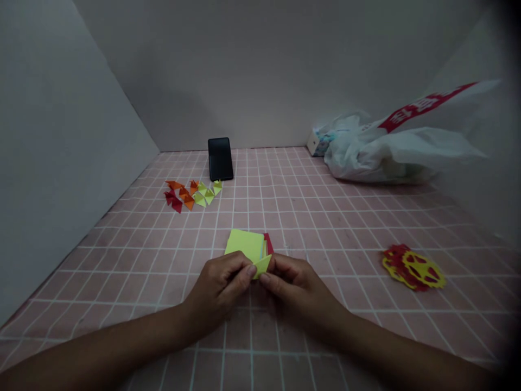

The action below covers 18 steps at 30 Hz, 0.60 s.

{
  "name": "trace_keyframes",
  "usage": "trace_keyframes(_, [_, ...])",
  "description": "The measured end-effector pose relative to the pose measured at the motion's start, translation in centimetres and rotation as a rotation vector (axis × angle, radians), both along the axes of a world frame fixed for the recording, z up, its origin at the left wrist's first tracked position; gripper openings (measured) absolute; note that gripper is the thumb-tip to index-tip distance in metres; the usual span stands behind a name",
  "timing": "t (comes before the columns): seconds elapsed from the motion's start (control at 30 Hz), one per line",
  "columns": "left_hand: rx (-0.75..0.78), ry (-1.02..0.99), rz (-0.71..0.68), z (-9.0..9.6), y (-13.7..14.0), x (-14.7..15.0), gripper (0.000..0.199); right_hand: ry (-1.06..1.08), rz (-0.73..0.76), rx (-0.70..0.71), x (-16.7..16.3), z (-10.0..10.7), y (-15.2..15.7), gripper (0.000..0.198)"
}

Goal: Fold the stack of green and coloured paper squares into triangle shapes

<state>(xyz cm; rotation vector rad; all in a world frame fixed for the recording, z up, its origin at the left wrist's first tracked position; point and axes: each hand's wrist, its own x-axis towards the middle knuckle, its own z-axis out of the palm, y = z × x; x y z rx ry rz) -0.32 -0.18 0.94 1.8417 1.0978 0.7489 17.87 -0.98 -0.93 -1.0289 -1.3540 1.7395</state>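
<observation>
A small folded piece of yellow-green paper (262, 265) is held up between both hands near the middle of the table. My left hand (223, 279) pinches its left side, thumb on top. On its right side, my right hand (303, 282) grips the edge between thumb and fingers. Just beyond my fingers lies a stack of square paper (245, 243), yellow-green on top, with a red sheet (267, 243) sticking out at the right. The underside of the folded piece and some fingertips are hidden.
Small folded paper pieces in red, orange and yellow-green (187, 195) lie at the back left. Behind them a black phone (220, 158) leans upright. A white plastic bag (374, 155) and a small box (319, 142) sit back right. Red and yellow gear-shaped cutouts (423, 270) lie at right.
</observation>
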Motion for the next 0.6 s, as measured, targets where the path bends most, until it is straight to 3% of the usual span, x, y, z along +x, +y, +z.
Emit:
trace_keyframes(0.17, [-0.121, -0.085, 0.015, 0.33, 0.01, 0.01, 0.021, -0.088, 0.091, 0.077, 0.34, 0.4, -0.16, 0.024])
trace_keyframes(0.33, [-0.326, -0.191, 0.04, 0.11, -0.12, 0.22, 0.023, -0.104, -0.004, 0.132, 0.28, 0.3, -0.24, 0.023])
trace_keyframes(0.47, [-0.373, -0.252, 0.037, 0.07, -0.03, 0.38, 0.02, -0.166, 0.031, 0.227, 0.27, 0.52, -0.06, 0.024])
trace_keyframes(0.6, [-0.483, -0.348, 0.047, 0.03, -0.04, 0.32, 0.023, -0.095, 0.055, 0.124, 0.17, 0.4, -0.17, 0.023])
